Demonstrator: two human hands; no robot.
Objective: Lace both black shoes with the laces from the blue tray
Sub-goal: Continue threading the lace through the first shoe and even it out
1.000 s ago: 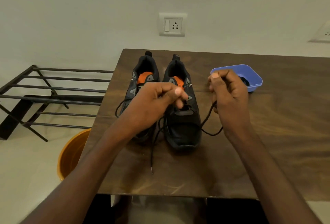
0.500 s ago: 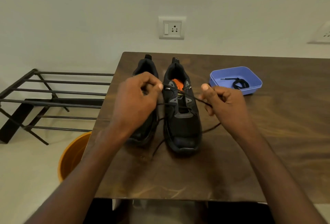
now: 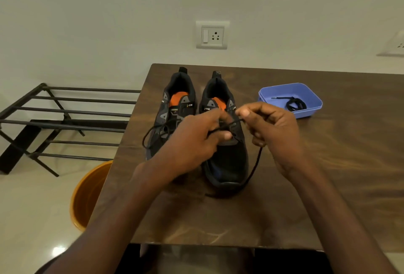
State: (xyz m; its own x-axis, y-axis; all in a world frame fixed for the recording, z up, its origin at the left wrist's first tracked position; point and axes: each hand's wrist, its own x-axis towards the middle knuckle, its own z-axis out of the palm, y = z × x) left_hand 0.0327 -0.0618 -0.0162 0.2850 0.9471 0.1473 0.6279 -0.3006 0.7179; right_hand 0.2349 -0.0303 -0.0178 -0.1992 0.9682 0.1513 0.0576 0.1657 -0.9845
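Note:
Two black shoes with orange insoles stand side by side on the brown table, toes toward me: the left shoe [image 3: 175, 103] and the right shoe [image 3: 227, 160]. A black lace [image 3: 254, 167] runs through the right shoe's eyelets. My left hand [image 3: 196, 144] pinches one part of it over the shoe's tongue. My right hand [image 3: 271, 129] pinches the other end just right of the eyelets, and the slack hangs down beside the toe. A loop of lace lies left of the left shoe. The blue tray [image 3: 310, 95] at the right holds a second coiled black lace [image 3: 294, 104].
The table [image 3: 338, 175] reaches the wall at the back; its left edge runs past the shoes. A black metal rack [image 3: 65, 120] stands on the floor at the left. An orange bucket [image 3: 87, 195] sits below the table's left edge. A wall socket is above.
My left hand moved right, from over the left shoe to the right shoe's tongue. My right hand rose slightly toward the eyelets. The lace between them is shorter now.

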